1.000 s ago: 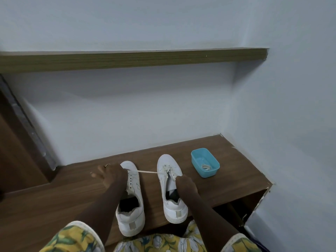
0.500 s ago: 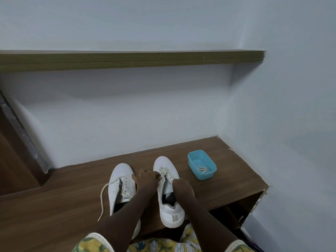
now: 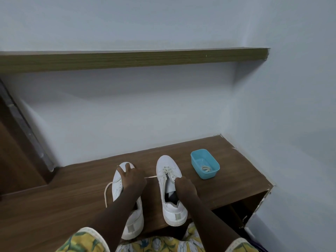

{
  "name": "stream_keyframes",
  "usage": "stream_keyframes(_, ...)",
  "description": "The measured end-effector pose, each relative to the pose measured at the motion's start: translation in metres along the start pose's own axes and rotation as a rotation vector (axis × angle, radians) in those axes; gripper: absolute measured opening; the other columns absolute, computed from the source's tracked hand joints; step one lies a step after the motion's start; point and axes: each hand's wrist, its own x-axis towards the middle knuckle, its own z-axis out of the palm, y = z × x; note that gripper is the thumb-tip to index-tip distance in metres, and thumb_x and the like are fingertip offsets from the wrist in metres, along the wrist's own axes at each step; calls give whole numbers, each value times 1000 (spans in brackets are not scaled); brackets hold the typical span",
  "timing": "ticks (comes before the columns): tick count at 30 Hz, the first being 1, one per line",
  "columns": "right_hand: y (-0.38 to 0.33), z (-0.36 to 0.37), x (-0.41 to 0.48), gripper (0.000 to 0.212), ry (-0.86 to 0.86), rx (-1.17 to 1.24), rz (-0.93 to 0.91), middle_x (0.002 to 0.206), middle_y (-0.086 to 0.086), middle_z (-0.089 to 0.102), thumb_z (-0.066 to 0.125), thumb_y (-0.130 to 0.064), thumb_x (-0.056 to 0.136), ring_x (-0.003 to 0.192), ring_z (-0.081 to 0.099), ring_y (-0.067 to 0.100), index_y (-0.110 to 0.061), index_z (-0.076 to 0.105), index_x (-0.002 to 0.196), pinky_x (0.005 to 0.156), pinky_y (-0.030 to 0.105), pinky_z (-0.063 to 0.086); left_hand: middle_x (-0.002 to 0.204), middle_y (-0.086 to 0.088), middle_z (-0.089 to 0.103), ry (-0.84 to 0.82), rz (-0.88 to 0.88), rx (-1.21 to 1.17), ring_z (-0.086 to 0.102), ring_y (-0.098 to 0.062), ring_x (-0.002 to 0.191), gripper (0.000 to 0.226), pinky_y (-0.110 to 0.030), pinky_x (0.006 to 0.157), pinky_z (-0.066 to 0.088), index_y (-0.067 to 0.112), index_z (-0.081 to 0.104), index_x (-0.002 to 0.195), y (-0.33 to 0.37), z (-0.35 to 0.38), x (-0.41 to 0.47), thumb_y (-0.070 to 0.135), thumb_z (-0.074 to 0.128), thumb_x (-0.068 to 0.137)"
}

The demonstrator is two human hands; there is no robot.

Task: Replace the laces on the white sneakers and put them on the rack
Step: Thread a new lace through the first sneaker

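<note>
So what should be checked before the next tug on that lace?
1. The right sneaker is steadied: ok, the right hand grips it.
2. The stretched lace runs clear to the left hand: ok.
3. The left hand's pinch on it: cannot tell, hidden.
4. The left sneaker has its lace tidy: not ok, the loose lace loops over the wood.
5. The coiled lace sits in the blue tub: ok.
</note>
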Motion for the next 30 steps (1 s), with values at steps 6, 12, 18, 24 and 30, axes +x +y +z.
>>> stream_keyframes(6,1,1,0,27,17,15,3,127,11,55,41,-12,100,117,55,23,-8,50,125,95,30,45,113,2,63,-14,-48,116,31,-28,132,26,-56,112,8,25,62,109,-4,-14,-1,18,42,93)
stream_keyframes(12,3,1,-2,27,27,34,19,126,10,56,41,-13,100,115,56,21,-8,51,125,93,28,46,130,0,53,-186,10,37,29,-28,133,32,-61,110,2,26,58,121,11,-9,6,25,40,94)
stream_keyframes(18,3,-1,-1,26,-3,28,19,115,8,59,43,-21,100,106,60,19,-10,54,120,85,28,48,120,9,60,-201,100,-278,45,-17,124,26,-55,109,15,34,66,111,31,10,14,33,50,91)
stream_keyframes(24,9,-4,6,56,194,154,163,83,4,64,30,-60,95,79,62,17,-16,63,87,67,27,47,110,9,66,-134,26,-426,54,-15,112,20,-50,107,20,33,68,103,43,18,18,29,51,92)
stream_keyframes(30,12,-8,38,28,150,365,47,113,10,67,46,-12,95,107,61,23,-6,66,114,82,20,41,105,9,64,-62,137,-224,56,-15,105,29,-40,99,28,30,65,105,45,21,22,17,43,91)
